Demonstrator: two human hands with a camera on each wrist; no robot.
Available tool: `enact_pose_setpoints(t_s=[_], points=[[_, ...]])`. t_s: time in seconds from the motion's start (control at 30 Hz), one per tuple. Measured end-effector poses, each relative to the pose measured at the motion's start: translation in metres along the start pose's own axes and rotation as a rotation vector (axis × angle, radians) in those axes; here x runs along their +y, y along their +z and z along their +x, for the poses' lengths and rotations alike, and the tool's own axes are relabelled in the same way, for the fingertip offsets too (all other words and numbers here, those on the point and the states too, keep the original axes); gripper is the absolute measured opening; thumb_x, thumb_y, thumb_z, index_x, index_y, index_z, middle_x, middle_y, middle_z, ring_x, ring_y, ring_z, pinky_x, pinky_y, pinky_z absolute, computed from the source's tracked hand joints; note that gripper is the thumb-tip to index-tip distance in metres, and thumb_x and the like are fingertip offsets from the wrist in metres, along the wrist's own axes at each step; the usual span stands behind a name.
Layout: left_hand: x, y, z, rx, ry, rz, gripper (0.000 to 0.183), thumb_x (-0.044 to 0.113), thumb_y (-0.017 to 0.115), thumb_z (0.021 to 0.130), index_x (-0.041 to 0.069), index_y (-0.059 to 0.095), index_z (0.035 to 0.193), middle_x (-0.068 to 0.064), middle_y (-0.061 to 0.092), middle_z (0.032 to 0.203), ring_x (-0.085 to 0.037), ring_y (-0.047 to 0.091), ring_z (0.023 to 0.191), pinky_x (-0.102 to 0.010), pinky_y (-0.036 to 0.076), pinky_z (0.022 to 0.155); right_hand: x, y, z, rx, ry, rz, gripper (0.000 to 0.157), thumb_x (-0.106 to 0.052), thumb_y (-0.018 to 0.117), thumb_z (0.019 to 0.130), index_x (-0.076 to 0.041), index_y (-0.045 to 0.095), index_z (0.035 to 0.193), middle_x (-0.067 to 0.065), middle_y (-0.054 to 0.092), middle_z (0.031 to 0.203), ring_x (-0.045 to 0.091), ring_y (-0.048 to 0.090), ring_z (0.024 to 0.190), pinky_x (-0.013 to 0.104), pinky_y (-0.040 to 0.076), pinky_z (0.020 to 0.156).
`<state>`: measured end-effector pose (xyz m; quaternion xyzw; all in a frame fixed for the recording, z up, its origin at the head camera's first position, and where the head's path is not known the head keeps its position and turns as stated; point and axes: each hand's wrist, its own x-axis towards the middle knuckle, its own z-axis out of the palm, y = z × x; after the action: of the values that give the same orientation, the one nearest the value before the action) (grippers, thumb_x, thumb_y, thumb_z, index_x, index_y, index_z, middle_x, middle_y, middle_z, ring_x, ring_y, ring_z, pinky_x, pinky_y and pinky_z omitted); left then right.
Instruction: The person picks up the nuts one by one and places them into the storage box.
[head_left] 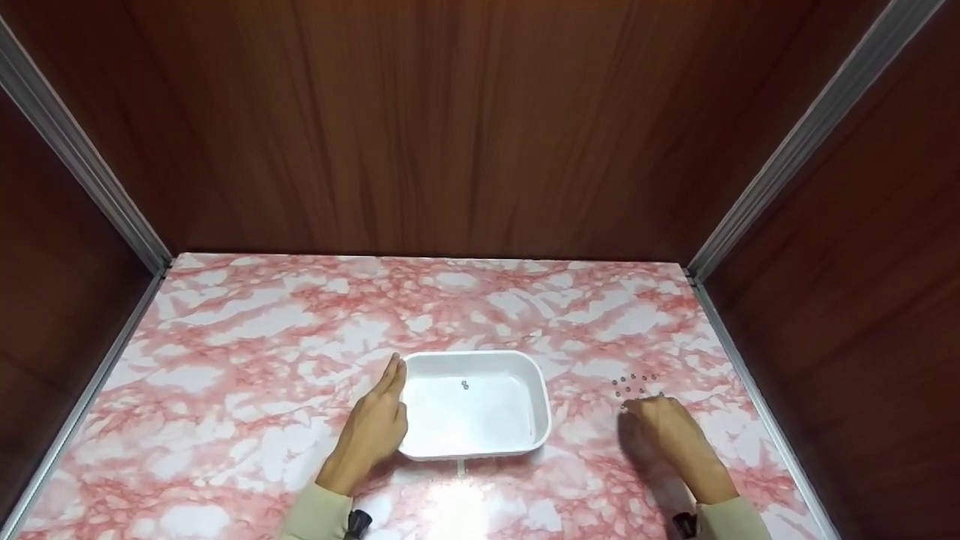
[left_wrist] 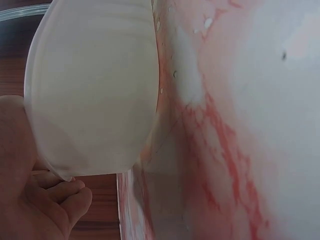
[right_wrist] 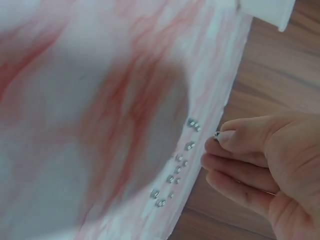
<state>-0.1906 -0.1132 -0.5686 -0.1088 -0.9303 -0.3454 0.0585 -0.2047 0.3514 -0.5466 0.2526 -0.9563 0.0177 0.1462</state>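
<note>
A white rectangular tray (head_left: 472, 442) stands on the table, with two small metal nuts (head_left: 465, 385) lying inside it. My left hand (head_left: 377, 418) holds the tray's left side at the rim; the left wrist view shows the fingers (left_wrist: 70, 200) at the tray wall's lower corner. To the right of the tray, my right hand (head_left: 670, 427) is over a loose group of small shiny nuts (head_left: 628, 389). In the right wrist view, one nut (right_wrist: 217, 135) is pinched between thumb and forefinger, mostly covered by them. Several more nuts (right_wrist: 178, 170) lie beside that hand.
The table (head_left: 247, 360) has a red and white marbled top. Brown wood-look panels (head_left: 450, 135) close it in at the back and both sides, with grey metal strips (head_left: 810, 135) at the corners. A bright light reflection falls in front of the tray.
</note>
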Motion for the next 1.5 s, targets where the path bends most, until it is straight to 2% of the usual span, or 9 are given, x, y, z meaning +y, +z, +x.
enact_pose_setpoints(t_s=[0.27, 0.4, 0.5, 0.63, 0.77, 0.83, 0.93, 1.17, 1.5], points=[[0.001, 0.000, 0.000, -0.016, -0.019, -0.020, 0.059, 0.003, 0.048, 0.104, -0.007, 0.033, 0.160, -0.020, 0.026, 0.173, -0.003, 0.031, 0.052, -0.021, 0.043, 0.056, -0.009, -0.005, 0.017, 0.044, 0.046, 0.348, 0.039, 0.016, 0.068, 0.087, -0.010, 0.048, 0.066, -0.015, 0.019, 0.063, -0.003, 0.018, 0.059, 0.019, 0.023, 0.056], [0.001, 0.000, 0.000, -0.008, -0.019, -0.010, 0.059, 0.004, 0.049, 0.104, -0.007, 0.033, 0.160, -0.020, 0.027, 0.173, -0.003, 0.032, 0.052, -0.022, 0.043, 0.059, -0.017, -0.009, 0.025, 0.012, 0.167, 0.468, 0.033, 0.012, 0.068, 0.091, -0.010, 0.059, 0.068, -0.011, 0.049, 0.059, -0.003, 0.038, 0.057, 0.017, 0.037, 0.058], [0.001, 0.000, -0.001, -0.009, -0.016, -0.012, 0.059, 0.004, 0.049, 0.104, -0.007, 0.034, 0.159, -0.020, 0.027, 0.173, -0.003, 0.030, 0.050, -0.022, 0.043, 0.058, -0.023, -0.012, 0.030, -0.020, 0.287, 0.630, 0.017, 0.009, 0.069, 0.093, -0.003, 0.079, 0.089, 0.011, 0.079, 0.085, 0.013, 0.072, 0.070, 0.020, 0.058, 0.066], [0.001, 0.001, -0.001, -0.010, -0.013, -0.017, 0.059, 0.004, 0.049, 0.104, -0.007, 0.034, 0.159, -0.021, 0.027, 0.173, -0.002, 0.029, 0.050, -0.022, 0.043, 0.058, -0.028, -0.015, 0.038, -0.069, 0.403, 0.871, 0.022, 0.006, 0.067, 0.096, 0.006, 0.078, 0.116, 0.029, 0.077, 0.113, 0.034, 0.079, 0.097, 0.027, 0.065, 0.079], [0.000, 0.001, -0.001, -0.007, -0.017, -0.016, 0.059, 0.004, 0.049, 0.104, -0.007, 0.033, 0.159, -0.020, 0.027, 0.173, -0.007, 0.037, 0.052, -0.024, 0.044, 0.059, -0.033, -0.018, 0.048, -0.105, 0.429, 1.027, 0.023, 0.002, 0.066, 0.099, 0.008, 0.076, 0.118, 0.034, 0.073, 0.118, 0.038, 0.078, 0.103, 0.029, 0.064, 0.083], [0.000, 0.001, 0.000, 0.003, -0.012, -0.005, 0.059, 0.004, 0.050, 0.103, -0.007, 0.035, 0.159, -0.020, 0.029, 0.172, -0.011, 0.053, 0.062, -0.026, 0.049, 0.065, -0.035, -0.020, 0.053, -0.120, 0.440, 1.077, 0.023, 0.000, 0.066, 0.100, 0.008, 0.076, 0.119, 0.035, 0.072, 0.120, 0.037, 0.078, 0.104, 0.029, 0.064, 0.084], [0.000, 0.001, 0.000, 0.013, -0.005, 0.006, 0.058, 0.004, 0.050, 0.103, -0.007, 0.036, 0.158, -0.020, 0.030, 0.172, -0.015, 0.060, 0.072, -0.027, 0.050, 0.071, -0.040, -0.022, 0.059, -0.139, 0.459, 1.136, 0.024, -0.001, 0.066, 0.100, 0.009, 0.075, 0.120, 0.036, 0.072, 0.121, 0.036, 0.078, 0.104, 0.030, 0.064, 0.085], [0.000, 0.001, 0.000, -0.004, 0.001, -0.035, 0.058, 0.001, 0.049, 0.102, -0.010, 0.034, 0.158, -0.024, 0.026, 0.172, -0.002, 0.030, 0.049, -0.021, 0.042, 0.051, -0.050, -0.025, 0.074, -0.181, 0.452, 1.248, 0.027, 0.000, 0.064, 0.100, 0.015, 0.071, 0.122, 0.037, 0.071, 0.122, 0.030, 0.079, 0.104, 0.033, 0.064, 0.088], [0.000, 0.000, 0.000, -0.003, -0.015, -0.010, 0.059, 0.001, 0.050, 0.102, -0.008, 0.034, 0.159, -0.021, 0.027, 0.173, -0.003, 0.032, 0.051, -0.022, 0.042, 0.054, -0.069, -0.030, 0.097, -0.254, 0.433, 1.330, 0.029, 0.002, 0.064, 0.099, 0.018, 0.068, 0.123, 0.039, 0.071, 0.118, 0.030, 0.080, 0.096, 0.037, 0.064, 0.085]])
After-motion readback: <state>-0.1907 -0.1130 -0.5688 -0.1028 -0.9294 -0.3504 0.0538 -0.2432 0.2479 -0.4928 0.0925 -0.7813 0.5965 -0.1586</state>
